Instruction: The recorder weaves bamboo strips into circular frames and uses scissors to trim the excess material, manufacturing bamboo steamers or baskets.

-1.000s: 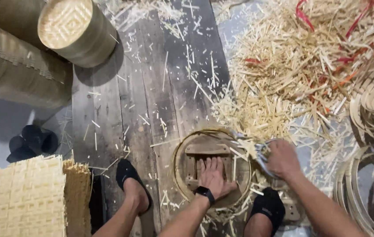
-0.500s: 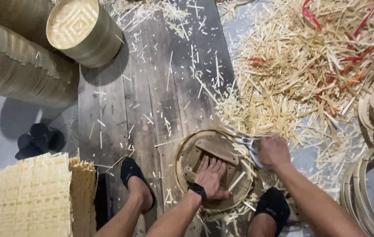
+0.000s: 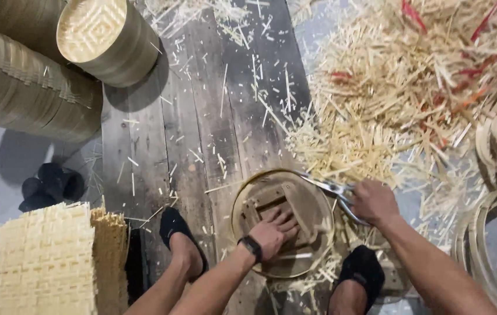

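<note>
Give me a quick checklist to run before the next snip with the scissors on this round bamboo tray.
1. Left hand pressed flat inside the round bamboo tray: ok.
2. Right hand gripping the scissors: ok.
3. Scissor blades at the tray's upper right rim: ok.
4. Left fingers apart from the blades: ok.
5. Whether the blades are open: cannot tell.
6. Feet in black slippers beside the tray, away from the blades: ok.

Plank floor [image 3: 202,116] w/ bamboo offcuts [image 3: 388,105], woven mats [image 3: 44,262], steamer stacks [image 3: 32,93].
</note>
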